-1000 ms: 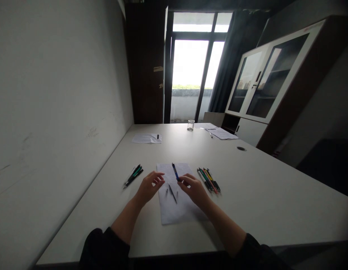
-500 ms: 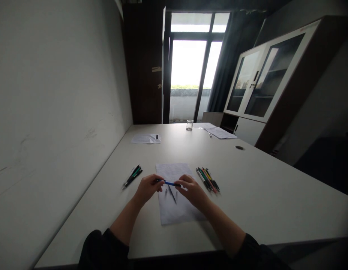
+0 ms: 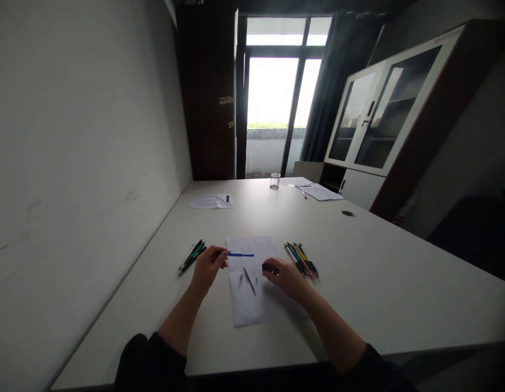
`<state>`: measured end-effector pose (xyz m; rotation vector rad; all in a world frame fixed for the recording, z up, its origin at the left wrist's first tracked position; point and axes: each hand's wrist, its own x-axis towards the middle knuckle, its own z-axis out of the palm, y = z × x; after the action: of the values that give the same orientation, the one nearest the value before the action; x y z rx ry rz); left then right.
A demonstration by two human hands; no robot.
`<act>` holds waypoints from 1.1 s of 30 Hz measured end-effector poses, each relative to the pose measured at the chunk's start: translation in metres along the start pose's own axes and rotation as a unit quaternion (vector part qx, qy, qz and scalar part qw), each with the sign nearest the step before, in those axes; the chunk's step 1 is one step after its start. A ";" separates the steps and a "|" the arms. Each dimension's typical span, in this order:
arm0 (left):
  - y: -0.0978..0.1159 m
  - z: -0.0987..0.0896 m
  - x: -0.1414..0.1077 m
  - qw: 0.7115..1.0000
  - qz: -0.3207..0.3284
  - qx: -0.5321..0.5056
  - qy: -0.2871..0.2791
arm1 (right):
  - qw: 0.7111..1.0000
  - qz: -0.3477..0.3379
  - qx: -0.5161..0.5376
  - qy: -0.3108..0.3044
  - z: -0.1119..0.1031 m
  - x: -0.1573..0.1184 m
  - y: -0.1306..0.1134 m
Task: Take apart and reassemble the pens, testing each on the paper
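A blue pen (image 3: 242,254) is held at its left end in the left hand (image 3: 209,267), pinched between thumb and fingers, its length pointed rightward over the upper part of a sheet of paper (image 3: 250,313) on a white table (image 3: 358,283). The right hand (image 3: 285,274) is held apart from the left, above the sheet's right edge, its fingertips closed on a small dark piece (image 3: 264,267); what the piece is cannot be told, as much of it is covered by the fingers. In the gap between the hands, a slim dark rod (image 3: 249,281) is laid aslant on the paper, flanked by a small greyish piece (image 3: 241,277) on its left and a small pale piece (image 3: 256,276) on its right. Beyond the left hand's outer side, a bunch of dark and green pens (image 3: 192,257) is set down on the tabletop, while a row of mixed-colour pens (image 3: 302,260) is ranged just past the right hand. At the far end, a clear glass (image 3: 275,181) is stood near a spread of papers (image 3: 322,191), and a crumpled sheet (image 3: 209,202) is seen to the left. The scene is lit by a bright window (image 3: 272,90).
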<state>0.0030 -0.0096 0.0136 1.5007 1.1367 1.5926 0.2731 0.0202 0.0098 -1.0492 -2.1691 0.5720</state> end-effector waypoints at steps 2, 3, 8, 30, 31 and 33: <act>-0.001 0.000 0.000 1.000 -0.001 -0.002 0.002 | 1.000 0.008 0.005 -0.019 0.001 0.000 0.001; -0.001 0.000 0.000 1.000 -0.002 -0.003 0.002 | 1.000 0.011 0.005 -0.027 0.002 0.000 0.002; 0.001 0.000 0.000 1.000 -0.004 -0.003 -0.009 | 0.999 0.026 0.002 -0.047 0.003 -0.001 0.008; -0.005 0.008 -0.004 0.994 -0.034 0.007 -0.107 | 0.996 -0.039 0.053 0.063 -0.005 -0.001 -0.034; -0.006 0.008 -0.004 0.994 -0.034 0.007 -0.105 | 0.996 -0.032 0.053 0.071 -0.008 -0.001 -0.034; -0.009 0.007 -0.002 0.995 -0.033 0.005 -0.090 | 0.994 -0.016 0.052 0.090 -0.013 -0.003 -0.034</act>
<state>0.0094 -0.0070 0.0046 1.5627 1.0812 1.3800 0.2662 -0.0004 0.0389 -0.9706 -1.9741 0.5463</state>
